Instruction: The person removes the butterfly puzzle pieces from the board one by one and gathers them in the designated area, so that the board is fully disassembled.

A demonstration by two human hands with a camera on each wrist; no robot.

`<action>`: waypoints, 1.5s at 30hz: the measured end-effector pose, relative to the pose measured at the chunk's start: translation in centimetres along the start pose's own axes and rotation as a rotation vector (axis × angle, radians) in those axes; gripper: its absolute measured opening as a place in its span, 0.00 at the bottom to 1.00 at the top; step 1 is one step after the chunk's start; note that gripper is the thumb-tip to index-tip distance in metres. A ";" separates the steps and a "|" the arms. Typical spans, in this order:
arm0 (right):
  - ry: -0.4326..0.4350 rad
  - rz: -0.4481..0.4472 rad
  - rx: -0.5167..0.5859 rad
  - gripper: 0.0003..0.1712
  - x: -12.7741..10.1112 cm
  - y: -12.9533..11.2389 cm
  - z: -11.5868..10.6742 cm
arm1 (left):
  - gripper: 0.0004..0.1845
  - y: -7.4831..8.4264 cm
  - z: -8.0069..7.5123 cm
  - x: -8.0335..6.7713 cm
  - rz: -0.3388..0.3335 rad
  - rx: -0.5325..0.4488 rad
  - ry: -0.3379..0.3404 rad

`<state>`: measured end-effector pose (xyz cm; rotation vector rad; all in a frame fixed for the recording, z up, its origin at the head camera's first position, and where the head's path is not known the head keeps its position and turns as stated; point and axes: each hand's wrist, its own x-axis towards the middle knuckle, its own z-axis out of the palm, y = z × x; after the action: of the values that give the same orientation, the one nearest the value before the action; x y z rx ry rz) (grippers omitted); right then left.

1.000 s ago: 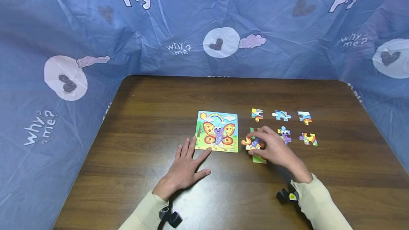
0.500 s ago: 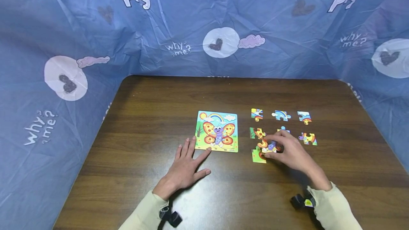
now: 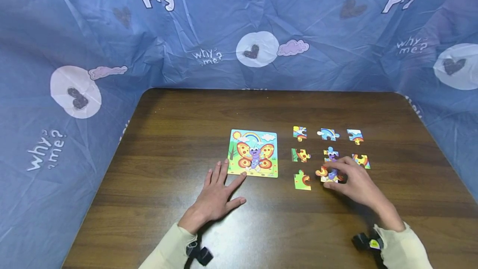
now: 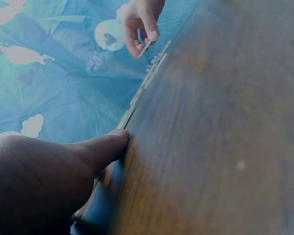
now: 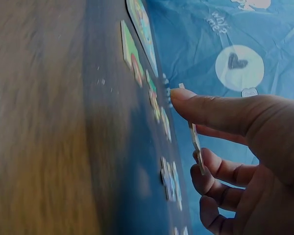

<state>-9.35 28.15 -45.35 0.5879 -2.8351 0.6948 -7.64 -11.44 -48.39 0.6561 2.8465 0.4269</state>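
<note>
The right hand point(image 3: 354, 186) pinches a puzzle piece point(image 3: 328, 174) between thumb and fingers, holding it tilted just above the table point(image 3: 179, 128); in the right wrist view the piece point(image 5: 196, 142) stands edge-on under the thumb, clear of the wood; it hangs in the bottom row of a loose grid of pieces, to the right of the green piece point(image 3: 301, 181) and just below the purple-faced piece point(image 3: 330, 153); three more pieces lie in the far row point(image 3: 328, 134), and one point(image 3: 300, 155) sits at the left of the middle row; the left hand point(image 3: 216, 194) lies flat on the table with fingers spread, its fingertips touching the near edge of the butterfly picture board point(image 3: 254, 153); a blue printed cloth point(image 3: 224, 32) walls the table on three sides.
</note>
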 end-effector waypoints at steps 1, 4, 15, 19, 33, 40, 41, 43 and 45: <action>-0.003 0.005 -0.004 0.29 -0.1 0.1 -0.1 | 0.36 0.0 0.0 0.0 0.000 0.002 0.000; -0.010 0.014 -0.010 0.29 -0.5 0.6 -0.3 | 0.35 0.0 -0.1 -0.1 0.000 0.006 0.002; -0.015 0.015 -0.023 0.28 -1.6 2.1 -0.3 | 0.36 0.0 -0.1 0.0 0.000 0.004 -0.001; -0.049 0.043 -0.028 0.29 -1.8 2.4 -0.2 | 0.36 0.0 0.0 0.0 0.002 -0.001 -0.001; -0.090 0.049 -0.006 0.29 -1.9 2.8 0.2 | 0.36 0.0 0.0 0.0 0.000 -0.002 -0.004; -0.159 0.109 0.018 0.30 -1.7 2.6 0.1 | 0.36 0.0 0.0 0.0 0.010 0.001 0.005; -0.166 0.115 0.019 0.30 -1.7 2.6 0.1 | 0.36 -0.1 0.0 0.0 0.012 0.000 0.008; -0.172 0.121 0.020 0.30 -1.7 2.6 0.1 | 0.36 0.0 0.0 0.0 0.010 0.003 0.006; -0.176 0.125 0.019 0.30 -1.7 2.6 0.2 | 0.36 -0.1 0.0 0.0 0.009 0.003 0.005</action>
<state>-8.88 30.77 -46.97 0.5006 -3.0534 0.7251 -7.63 -11.52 -48.46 0.6696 2.8507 0.4257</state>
